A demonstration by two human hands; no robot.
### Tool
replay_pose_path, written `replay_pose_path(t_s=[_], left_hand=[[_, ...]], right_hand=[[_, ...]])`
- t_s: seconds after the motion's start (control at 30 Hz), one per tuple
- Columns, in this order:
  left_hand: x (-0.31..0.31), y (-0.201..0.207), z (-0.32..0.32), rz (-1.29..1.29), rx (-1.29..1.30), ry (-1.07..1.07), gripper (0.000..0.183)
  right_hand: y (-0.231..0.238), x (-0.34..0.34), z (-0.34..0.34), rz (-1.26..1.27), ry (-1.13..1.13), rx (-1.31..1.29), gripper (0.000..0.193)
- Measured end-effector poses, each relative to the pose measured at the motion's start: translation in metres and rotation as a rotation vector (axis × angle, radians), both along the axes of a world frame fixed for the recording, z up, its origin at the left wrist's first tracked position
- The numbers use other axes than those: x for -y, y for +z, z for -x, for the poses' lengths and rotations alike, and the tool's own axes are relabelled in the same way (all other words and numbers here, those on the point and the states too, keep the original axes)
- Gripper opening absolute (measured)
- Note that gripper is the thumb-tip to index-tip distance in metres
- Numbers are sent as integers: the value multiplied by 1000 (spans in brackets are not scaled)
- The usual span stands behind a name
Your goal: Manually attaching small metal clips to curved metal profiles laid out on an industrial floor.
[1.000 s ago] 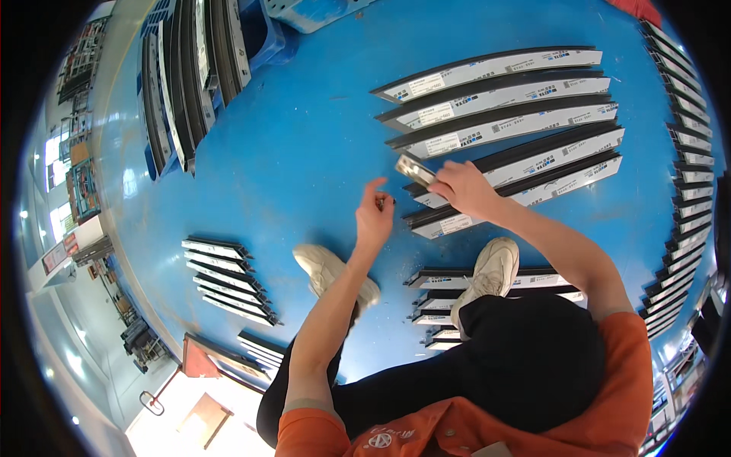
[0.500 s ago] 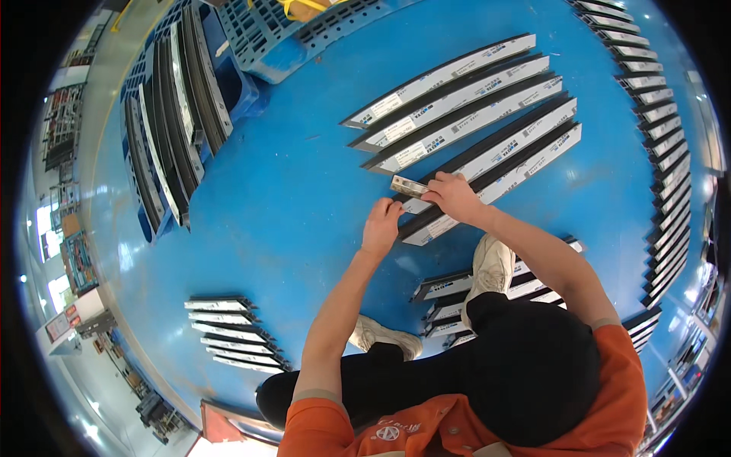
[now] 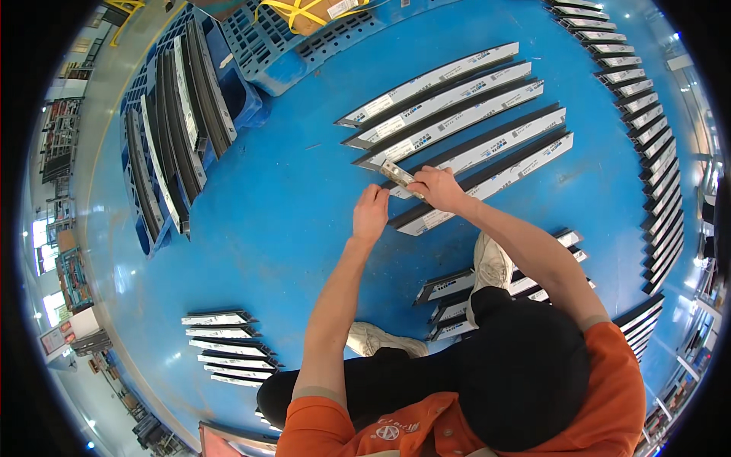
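Observation:
Several long, slightly curved dark profiles with white labelled faces lie side by side on the blue floor. My right hand (image 3: 438, 188) is closed on a small flat rectangular piece (image 3: 397, 174), pale and metallic-looking, its exact kind unclear. That piece slants over the left end of the second-nearest profile (image 3: 495, 146). Beside the same end is my left hand (image 3: 371, 213), fingers pinched together; whatever they hold is hidden. The nearest profile (image 3: 487, 183) passes just below my right hand.
Stacked curved profiles (image 3: 171, 126) rest on a blue support at the left, by a blue plastic pallet (image 3: 266, 57) carrying a strapped box (image 3: 308, 15). More profiles lie lower left (image 3: 228, 343), under my shoe (image 3: 493, 263) area, and in a long row (image 3: 655, 145) at the right.
Both hands have shifted slightly left and away from me along the profile end. The small rectangular piece has turned to a steeper slant in my right hand.

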State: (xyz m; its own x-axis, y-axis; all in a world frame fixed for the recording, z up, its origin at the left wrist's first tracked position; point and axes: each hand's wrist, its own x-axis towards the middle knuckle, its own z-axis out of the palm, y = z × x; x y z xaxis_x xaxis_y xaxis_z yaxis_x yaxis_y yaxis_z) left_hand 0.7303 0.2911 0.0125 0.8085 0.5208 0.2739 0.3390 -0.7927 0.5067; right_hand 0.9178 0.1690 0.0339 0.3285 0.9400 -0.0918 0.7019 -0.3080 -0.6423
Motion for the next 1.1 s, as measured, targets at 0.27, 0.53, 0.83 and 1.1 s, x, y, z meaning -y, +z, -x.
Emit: replay_pose_path(t_s=[0.27,0.53,0.83,1.1], left_hand=[[3,0,-8,-143,-51,-29,9],[6,7,-1,-37,-41,80,12],[4,4,-4,-129,-41,1,17],[5,0,-6,-149,-80,-17,18]], right_hand=[[-7,1,2,-3,36,57,27],[-9,0,-4,22,66,-18,30],[-1,2,0,32,48,-1,30],[2,2,-1,55,51,13,29]])
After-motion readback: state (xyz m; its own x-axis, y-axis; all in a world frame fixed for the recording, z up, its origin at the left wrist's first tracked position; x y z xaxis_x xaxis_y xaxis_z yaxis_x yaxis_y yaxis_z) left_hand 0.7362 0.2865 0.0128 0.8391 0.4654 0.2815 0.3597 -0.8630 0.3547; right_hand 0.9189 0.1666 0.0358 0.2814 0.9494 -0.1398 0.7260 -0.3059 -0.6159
